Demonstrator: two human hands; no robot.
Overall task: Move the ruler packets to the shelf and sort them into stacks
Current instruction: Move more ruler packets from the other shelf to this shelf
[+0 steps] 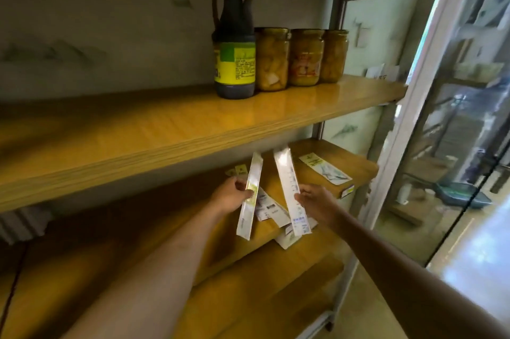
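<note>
My left hand (233,195) grips a long clear ruler packet with green print (251,195), held almost upright above the middle shelf (311,181). My right hand (314,200) pinches a second long ruler packet with blue print (289,189), tilted with its top leaning left. Under both hands a loose pile of several ruler packets (271,210) lies at the shelf's front edge, some hanging over it. A wider packet (325,169) lies flat further right on the same shelf. Small packet ends (237,171) show behind my left hand.
The upper shelf (193,129) carries a dark sauce bottle (234,43) and three jars of yellow preserves (300,58). A lower shelf (262,283) sits below. A white door frame (414,117) and glass stand close on the right.
</note>
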